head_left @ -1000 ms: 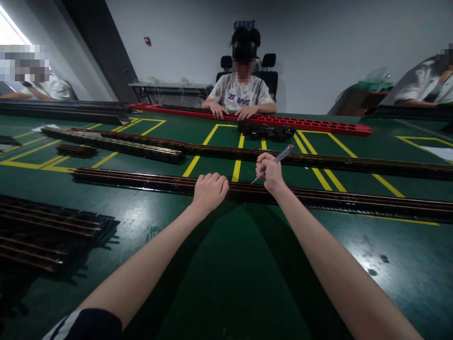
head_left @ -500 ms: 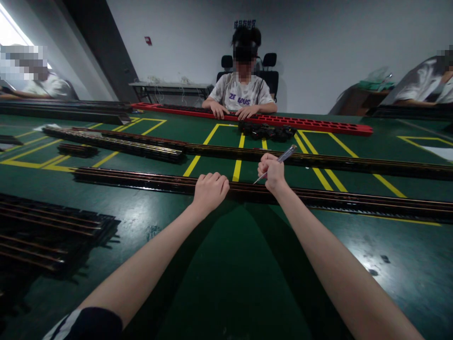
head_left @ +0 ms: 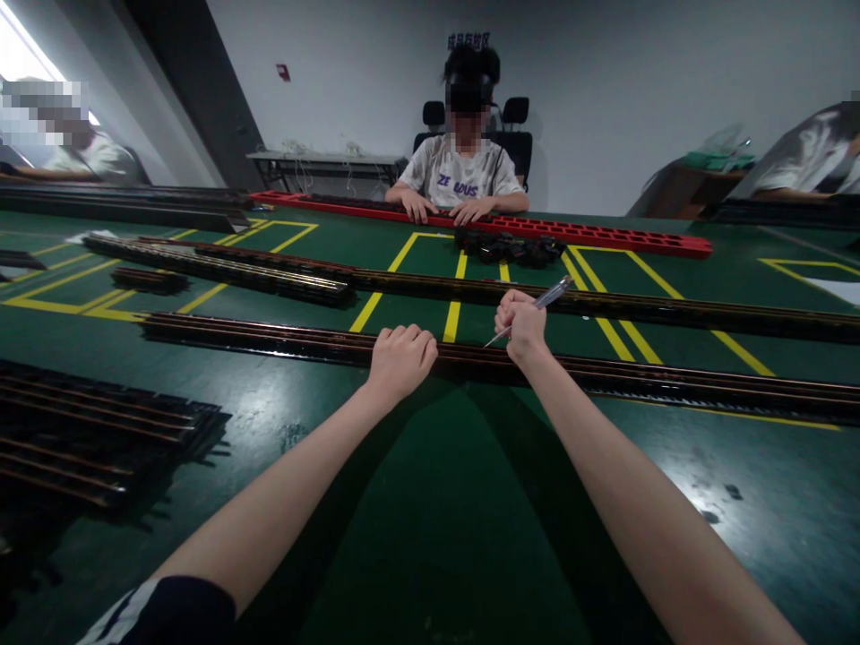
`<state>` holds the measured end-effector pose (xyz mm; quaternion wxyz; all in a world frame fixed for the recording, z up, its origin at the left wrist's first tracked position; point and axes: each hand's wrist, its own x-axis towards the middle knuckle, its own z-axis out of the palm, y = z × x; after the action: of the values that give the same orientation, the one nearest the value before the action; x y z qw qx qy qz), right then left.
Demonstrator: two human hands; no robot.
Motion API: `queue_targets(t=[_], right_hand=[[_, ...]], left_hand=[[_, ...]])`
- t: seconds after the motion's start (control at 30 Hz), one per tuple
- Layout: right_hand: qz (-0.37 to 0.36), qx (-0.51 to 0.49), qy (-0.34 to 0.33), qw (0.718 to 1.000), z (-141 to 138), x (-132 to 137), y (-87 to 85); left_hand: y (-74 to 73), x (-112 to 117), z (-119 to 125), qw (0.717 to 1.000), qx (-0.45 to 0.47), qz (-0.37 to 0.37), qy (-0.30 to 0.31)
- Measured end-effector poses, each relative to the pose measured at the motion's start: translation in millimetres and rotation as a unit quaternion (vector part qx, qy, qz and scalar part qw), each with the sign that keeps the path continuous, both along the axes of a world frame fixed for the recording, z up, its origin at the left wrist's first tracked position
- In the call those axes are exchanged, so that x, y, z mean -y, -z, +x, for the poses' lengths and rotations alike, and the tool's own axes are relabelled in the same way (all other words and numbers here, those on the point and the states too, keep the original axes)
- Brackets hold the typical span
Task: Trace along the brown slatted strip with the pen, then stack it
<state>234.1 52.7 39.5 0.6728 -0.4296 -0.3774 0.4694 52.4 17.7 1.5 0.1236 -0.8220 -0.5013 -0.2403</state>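
A long black rail (head_left: 322, 345) with copper-coloured strips along it lies across the green table in front of me. My left hand (head_left: 403, 358) is closed over the rail, knuckles up, the fingertips hidden on its far side. To the right of it, my right hand (head_left: 521, 327) is wrapped around a screwdriver (head_left: 554, 292) with a clear handle. The handle sticks out of my fist up to the right. Its thin shaft slants down to the left, with the tip at the rail's strips between my hands; whether it touches them I cannot tell.
Beyond lies another long dark rail (head_left: 645, 307), with a bundle of strips (head_left: 235, 269) to its left. More rails (head_left: 87, 430) are stacked at near left. A co-worker (head_left: 463, 170) sits opposite, hands at a red slotted frame (head_left: 605, 235), near a black clustered pile (head_left: 511, 248).
The screwdriver's handle end has swung slightly to the right, along with my right hand. My left hand stays in place on the rail, and the whole view has shifted a little.
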Motion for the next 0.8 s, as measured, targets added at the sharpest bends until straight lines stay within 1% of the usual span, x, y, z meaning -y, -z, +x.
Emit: queue_targets(t=[0.13,0.33,0.53,0.6,0.73,0.8], right_hand=[[0.010,0.021,-0.007,1.000,1.8,-1.0,2.0],[-0.003,0.016,-0.069,0.998,1.1,0.5,0.6],[-0.021,-0.002,-0.070,0.997,-0.6,2.4,-3.0],[-0.020,-0.003,-0.073,0.997,-0.8,2.6,-3.3],[-0.015,0.001,-0.074,0.997,-1.0,2.6,-2.9],[-0.014,0.004,-0.071,0.997,-0.9,2.5,-2.8]], left_hand=[[-0.5,0.2,-0.2,1.000,-0.005,-0.003,-0.001],[-0.2,-0.6,-0.6,1.000,-0.001,-0.007,0.001],[-1.2,2.1,1.2,1.000,-0.020,0.007,-0.001],[-1.8,3.3,2.3,0.999,-0.041,0.013,0.010],[-1.9,3.4,3.3,0.994,-0.080,0.019,0.068],[-1.8,2.5,3.1,0.993,-0.088,0.011,0.084]])
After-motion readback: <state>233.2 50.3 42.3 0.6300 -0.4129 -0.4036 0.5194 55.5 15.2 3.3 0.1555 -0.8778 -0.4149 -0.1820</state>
